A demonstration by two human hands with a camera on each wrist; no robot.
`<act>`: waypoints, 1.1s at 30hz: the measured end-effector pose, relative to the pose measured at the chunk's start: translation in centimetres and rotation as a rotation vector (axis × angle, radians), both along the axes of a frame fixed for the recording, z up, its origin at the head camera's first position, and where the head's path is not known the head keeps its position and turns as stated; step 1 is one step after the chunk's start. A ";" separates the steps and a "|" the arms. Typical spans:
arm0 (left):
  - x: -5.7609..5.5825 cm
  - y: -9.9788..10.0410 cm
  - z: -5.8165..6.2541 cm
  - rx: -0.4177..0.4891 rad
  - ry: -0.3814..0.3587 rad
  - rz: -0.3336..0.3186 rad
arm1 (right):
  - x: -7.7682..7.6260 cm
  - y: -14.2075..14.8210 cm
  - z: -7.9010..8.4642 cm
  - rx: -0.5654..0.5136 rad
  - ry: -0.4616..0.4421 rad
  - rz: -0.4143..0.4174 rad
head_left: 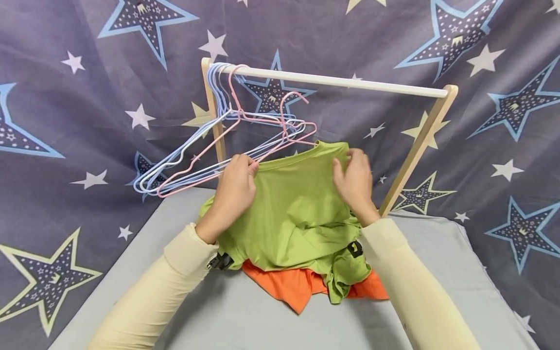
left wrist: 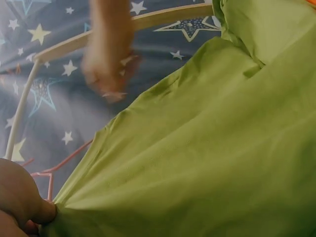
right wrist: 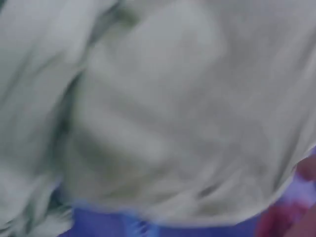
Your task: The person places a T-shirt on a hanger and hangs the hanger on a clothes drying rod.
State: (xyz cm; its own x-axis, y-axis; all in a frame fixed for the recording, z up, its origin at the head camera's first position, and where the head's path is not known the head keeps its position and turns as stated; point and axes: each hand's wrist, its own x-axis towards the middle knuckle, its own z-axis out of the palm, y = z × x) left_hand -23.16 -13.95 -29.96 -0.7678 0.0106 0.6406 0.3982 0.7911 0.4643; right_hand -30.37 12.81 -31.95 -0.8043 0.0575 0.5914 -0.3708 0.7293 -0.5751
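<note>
Below the bar of the rack [head_left: 341, 81], the left hand [head_left: 236, 187] pinches the edge of a green shirt [head_left: 293, 204], beside a pink hanger [head_left: 283, 114]. The right hand [head_left: 356, 182], thumb and fingers parted, is at the shirt's other shoulder, perhaps touching; blur obscures this. Below the rack, orange cloth [head_left: 288, 287] lies under the shirt. The mark on the black wrist device [head_left: 355, 249] is too small to read.
</note>
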 end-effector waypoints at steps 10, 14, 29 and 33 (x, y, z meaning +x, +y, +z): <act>0.8 2.2 -0.9 -0.056 -0.027 -0.094 | 3.4 -8.0 4.2 -0.630 -0.356 0.604; 1.5 1.6 -1.6 -0.119 -0.093 -0.091 | 3.0 -8.8 3.6 -0.812 -0.390 0.532; 5.2 -1.7 -6.2 -0.131 0.242 -0.025 | 1.8 -7.1 3.0 -1.005 -0.405 0.458; 5.6 -2.6 -7.0 -0.112 0.280 -0.024 | 1.5 -6.6 2.7 -1.026 -0.394 0.463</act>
State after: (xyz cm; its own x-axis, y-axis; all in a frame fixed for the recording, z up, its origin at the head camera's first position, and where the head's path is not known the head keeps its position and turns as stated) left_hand -17.53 -16.54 -36.94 -0.5605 0.1091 0.8209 0.5176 0.8200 0.2444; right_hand -28.84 6.17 -29.27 -0.9891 0.0160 0.1466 -0.1448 -0.2936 -0.9449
